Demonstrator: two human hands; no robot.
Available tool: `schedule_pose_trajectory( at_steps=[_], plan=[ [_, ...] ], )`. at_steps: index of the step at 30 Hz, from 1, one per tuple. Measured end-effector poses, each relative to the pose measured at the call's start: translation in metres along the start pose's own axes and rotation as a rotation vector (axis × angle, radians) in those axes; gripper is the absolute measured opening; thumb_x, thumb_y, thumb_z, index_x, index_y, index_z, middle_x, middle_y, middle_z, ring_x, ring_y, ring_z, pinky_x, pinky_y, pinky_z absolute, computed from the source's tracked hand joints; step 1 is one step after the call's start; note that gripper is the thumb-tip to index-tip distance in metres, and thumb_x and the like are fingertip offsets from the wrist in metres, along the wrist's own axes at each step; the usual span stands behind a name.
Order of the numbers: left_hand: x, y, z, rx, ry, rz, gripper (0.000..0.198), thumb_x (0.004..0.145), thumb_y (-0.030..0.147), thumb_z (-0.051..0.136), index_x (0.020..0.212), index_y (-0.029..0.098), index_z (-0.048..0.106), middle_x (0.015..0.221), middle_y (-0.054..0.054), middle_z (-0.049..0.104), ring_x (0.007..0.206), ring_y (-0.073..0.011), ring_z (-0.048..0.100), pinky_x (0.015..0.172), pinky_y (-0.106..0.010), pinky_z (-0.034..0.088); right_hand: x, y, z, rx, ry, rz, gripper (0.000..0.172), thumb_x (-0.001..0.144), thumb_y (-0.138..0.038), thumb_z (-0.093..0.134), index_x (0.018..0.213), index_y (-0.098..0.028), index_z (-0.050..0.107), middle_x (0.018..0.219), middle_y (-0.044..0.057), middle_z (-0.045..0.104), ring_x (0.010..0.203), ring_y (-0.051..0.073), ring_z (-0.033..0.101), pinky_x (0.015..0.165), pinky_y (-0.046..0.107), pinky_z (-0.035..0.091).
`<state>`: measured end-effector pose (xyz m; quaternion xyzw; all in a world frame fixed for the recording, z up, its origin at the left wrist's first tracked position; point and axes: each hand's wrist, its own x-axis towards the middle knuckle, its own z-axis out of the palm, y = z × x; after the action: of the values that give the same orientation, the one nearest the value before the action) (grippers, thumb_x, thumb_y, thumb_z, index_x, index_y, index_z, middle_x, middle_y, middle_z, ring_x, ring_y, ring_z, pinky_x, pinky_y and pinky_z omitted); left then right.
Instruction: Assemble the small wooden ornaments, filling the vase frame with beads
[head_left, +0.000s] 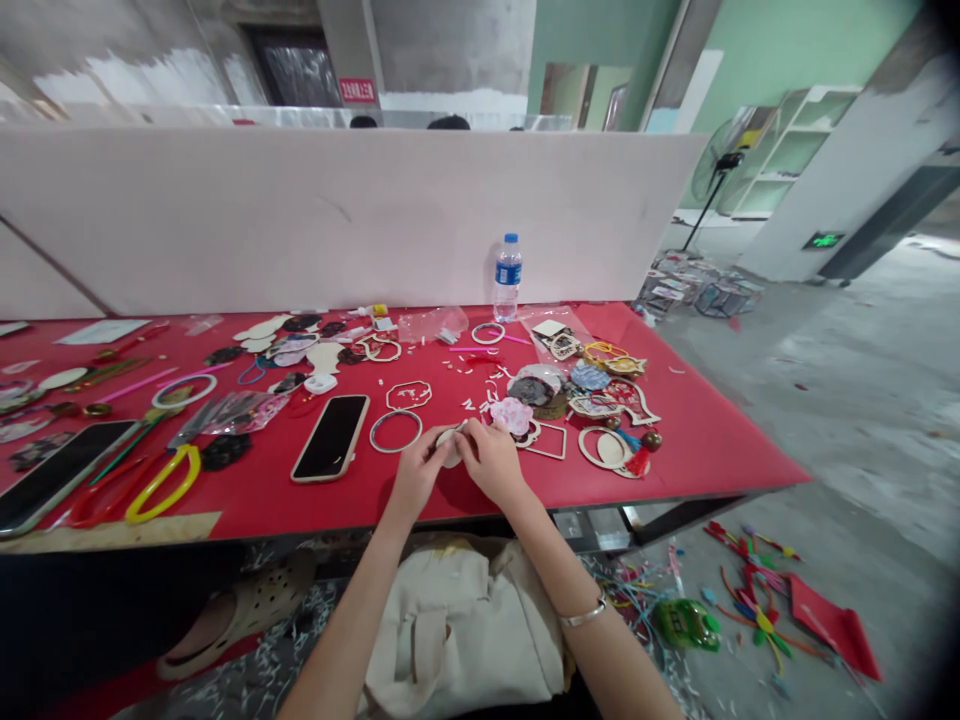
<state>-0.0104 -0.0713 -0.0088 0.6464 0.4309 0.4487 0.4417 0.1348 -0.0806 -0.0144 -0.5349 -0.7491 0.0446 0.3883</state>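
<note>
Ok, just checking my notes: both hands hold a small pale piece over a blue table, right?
Not quite: the table is red, not blue. The left hand and right hand do hold a small pale piece over it, as the head view shows.

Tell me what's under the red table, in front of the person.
Under the red table are a cream canvas bag and a perforated clog, with white shreds strewn on the floor. Anything farther back is hidden by the tabletop and the bag.
</note>
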Motion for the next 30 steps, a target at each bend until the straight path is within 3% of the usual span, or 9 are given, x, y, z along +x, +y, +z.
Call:
schedule_pose_trajectory(
  at_steps=[6,20,30],
  plan=[
    [0.0,-0.0019,0.0,-0.039,-0.026,0.022,0.038,0.083,0.043,0.058,0.108,0.015,0.066,0.108,-0.009,0.07,0.096,-0.023,0.066,0.086,-0.032,0.051,-0.0006,0.0017,-0.0005,0.003,0.002,0.023,0.023,0.097,-0.027,0.036,0.079,-0.021,0.048,0.068,0.002,0.063,0.064,0.017,0.055,0.07,0.027,0.035],
    [-0.0008,-0.0031,-0.0003,-0.068,-0.031,0.018,0.04,0.083,0.042,0.06,0.111,0.015,0.066,0.112,-0.01,0.07,0.1,-0.0239,0.066,0.089,-0.032,0.05,0.0001,0.0013,-0.0017,0.034,-0.004,0.023,0.021,0.096,-0.025,0.037,0.078,-0.021,0.048,0.068,0.001,0.063,0.064,0.016,0.056,0.069,0.026,0.037],
    [-0.0026,0.0056,0.0001,-0.123,-0.032,0.013,0.036,0.079,0.041,0.064,0.105,0.015,0.067,0.103,-0.008,0.072,0.094,-0.0234,0.068,0.086,-0.033,0.053,-0.0029,0.0037,0.0021,-0.081,0.018,0.001,0.019,0.095,-0.025,0.04,0.08,-0.02,0.05,0.066,0.002,0.063,0.062,0.016,0.055,0.065,0.025,0.035]
  ],
)
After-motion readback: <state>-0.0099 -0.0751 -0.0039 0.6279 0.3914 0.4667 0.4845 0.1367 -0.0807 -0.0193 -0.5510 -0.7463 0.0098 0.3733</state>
